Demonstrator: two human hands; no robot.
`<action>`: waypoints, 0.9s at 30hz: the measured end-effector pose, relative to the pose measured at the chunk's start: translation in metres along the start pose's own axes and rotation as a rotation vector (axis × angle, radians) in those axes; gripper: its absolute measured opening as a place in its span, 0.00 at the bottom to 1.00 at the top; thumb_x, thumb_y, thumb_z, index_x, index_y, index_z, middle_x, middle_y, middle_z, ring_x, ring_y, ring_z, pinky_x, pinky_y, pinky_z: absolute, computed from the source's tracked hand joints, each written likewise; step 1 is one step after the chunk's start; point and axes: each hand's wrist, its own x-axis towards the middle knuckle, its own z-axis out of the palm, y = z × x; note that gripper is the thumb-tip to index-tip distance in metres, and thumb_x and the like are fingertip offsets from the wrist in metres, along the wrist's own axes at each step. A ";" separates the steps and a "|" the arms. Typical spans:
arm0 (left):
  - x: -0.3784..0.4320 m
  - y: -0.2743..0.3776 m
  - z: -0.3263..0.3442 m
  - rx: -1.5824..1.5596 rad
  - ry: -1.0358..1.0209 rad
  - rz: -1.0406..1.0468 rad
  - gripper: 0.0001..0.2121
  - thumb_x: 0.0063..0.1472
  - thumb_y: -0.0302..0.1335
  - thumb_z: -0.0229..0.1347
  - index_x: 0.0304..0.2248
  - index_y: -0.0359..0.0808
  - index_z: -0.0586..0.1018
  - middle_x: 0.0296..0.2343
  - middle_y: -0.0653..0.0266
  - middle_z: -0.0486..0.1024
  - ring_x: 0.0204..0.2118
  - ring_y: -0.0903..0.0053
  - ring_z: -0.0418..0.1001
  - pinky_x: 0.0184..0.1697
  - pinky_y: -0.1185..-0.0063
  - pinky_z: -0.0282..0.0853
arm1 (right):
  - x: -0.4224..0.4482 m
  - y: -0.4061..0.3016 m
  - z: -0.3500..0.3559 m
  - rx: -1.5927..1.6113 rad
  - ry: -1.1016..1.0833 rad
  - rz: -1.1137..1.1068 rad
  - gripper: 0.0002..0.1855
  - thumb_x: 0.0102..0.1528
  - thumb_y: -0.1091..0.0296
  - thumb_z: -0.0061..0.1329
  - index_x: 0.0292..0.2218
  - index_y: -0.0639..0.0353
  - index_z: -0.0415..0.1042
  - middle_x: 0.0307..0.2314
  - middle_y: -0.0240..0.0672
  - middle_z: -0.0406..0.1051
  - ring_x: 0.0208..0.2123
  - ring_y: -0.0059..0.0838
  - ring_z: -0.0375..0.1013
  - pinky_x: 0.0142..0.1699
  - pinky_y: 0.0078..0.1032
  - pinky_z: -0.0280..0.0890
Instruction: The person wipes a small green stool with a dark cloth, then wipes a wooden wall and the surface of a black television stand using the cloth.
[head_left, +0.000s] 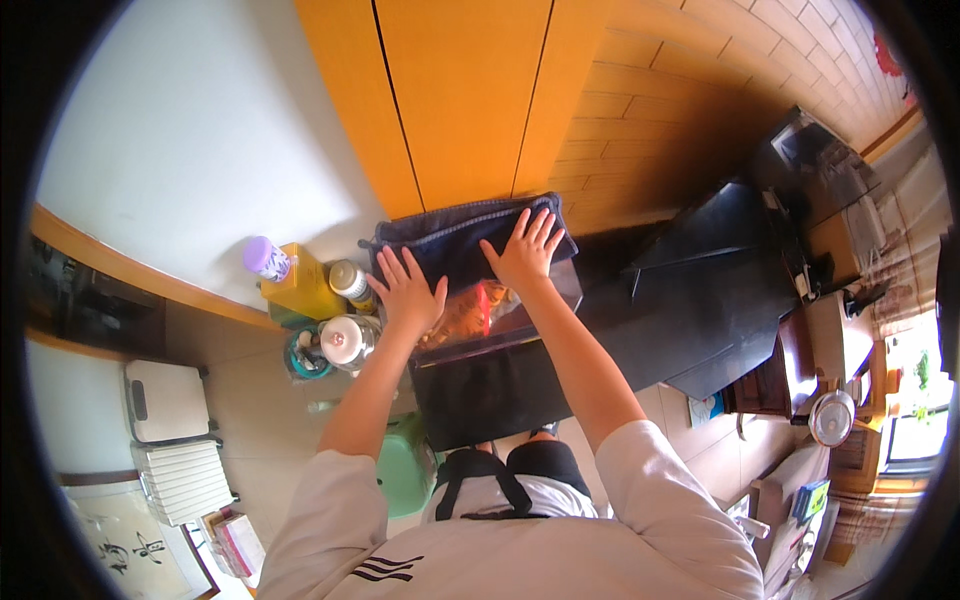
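Dark blue cloth (450, 251) with stitched grey edging covers the far part of a clear-sided box (570, 289) on a black tabletop. My left hand (409, 292) lies palm down at the cloth's left side, fingers spread. Nearer its right end, my right hand (525, 251) is also palm down, fingers apart. Both appear to rest on the cloth and hold nothing. Between my wrists, the uncovered near part of the box shows a clear bag of orange-brown pieces (461, 315) with a red strip (485, 307). The rest of the contents is hidden.
Left of the box stand a glass jar with a pale lid (346, 341), a yellow carton (300, 281) and a purple-lidded container (266, 259). A green stool (405, 465) is below. The black table (675, 315) extends right; an orange cabinet (465, 97) rises behind.
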 end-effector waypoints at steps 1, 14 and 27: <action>-0.020 -0.005 -0.001 -0.020 0.020 0.018 0.42 0.62 0.50 0.45 0.61 0.23 0.47 0.61 0.33 0.34 0.66 0.46 0.31 0.59 0.41 0.32 | -0.018 0.001 -0.002 0.011 0.007 -0.037 0.56 0.53 0.28 0.37 0.62 0.75 0.42 0.60 0.68 0.39 0.65 0.61 0.34 0.64 0.58 0.25; -0.069 -0.005 0.003 -0.021 0.045 -0.024 0.44 0.59 0.51 0.49 0.60 0.20 0.49 0.60 0.28 0.34 0.65 0.43 0.30 0.57 0.39 0.32 | -0.079 -0.005 -0.017 -0.008 -0.070 0.016 0.55 0.54 0.31 0.37 0.61 0.77 0.42 0.60 0.71 0.37 0.64 0.64 0.32 0.64 0.59 0.25; 0.034 0.016 0.003 -0.016 -0.035 -0.123 0.45 0.60 0.54 0.44 0.61 0.23 0.44 0.61 0.33 0.31 0.66 0.46 0.26 0.57 0.38 0.30 | 0.019 -0.035 0.001 -0.048 -0.126 0.062 0.59 0.52 0.24 0.35 0.63 0.71 0.37 0.62 0.65 0.32 0.65 0.60 0.28 0.63 0.60 0.24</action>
